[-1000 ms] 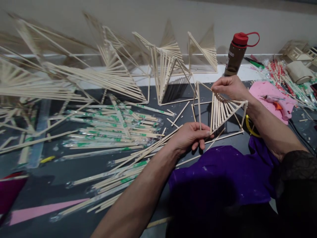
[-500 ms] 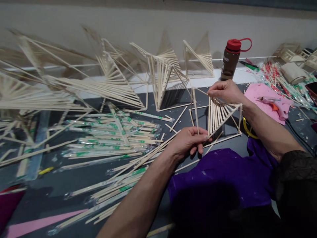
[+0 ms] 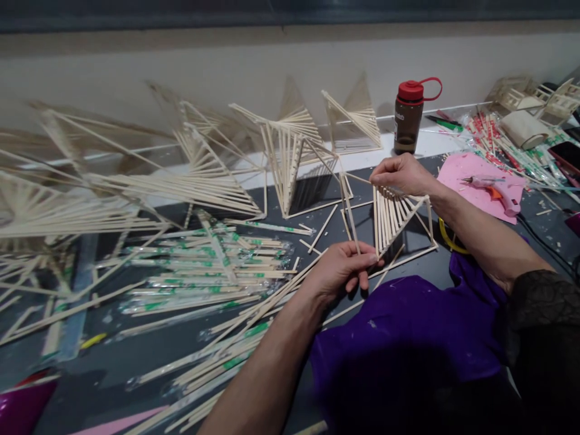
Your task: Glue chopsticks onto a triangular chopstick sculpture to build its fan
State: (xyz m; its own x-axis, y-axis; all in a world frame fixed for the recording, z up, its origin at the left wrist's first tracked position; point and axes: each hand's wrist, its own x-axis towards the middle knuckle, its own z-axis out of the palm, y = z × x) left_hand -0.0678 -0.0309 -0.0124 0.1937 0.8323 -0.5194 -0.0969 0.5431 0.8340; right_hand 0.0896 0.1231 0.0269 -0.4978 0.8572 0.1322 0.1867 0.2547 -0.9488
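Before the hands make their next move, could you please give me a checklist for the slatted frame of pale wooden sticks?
1. Left hand pinching the slatted frame of pale wooden sticks low down: ok.
2. Right hand gripping its upper edge: ok.
3. Pink glue gun with orange trigger apart from both hands, lying on the flat pink sheet: ok.
4. Glue gun cool: cannot tell.
5. Dark translucent bottle with red lid upright: ok.
6. Surface beside left forearm uncluttered: not ok, loose pale sticks there.
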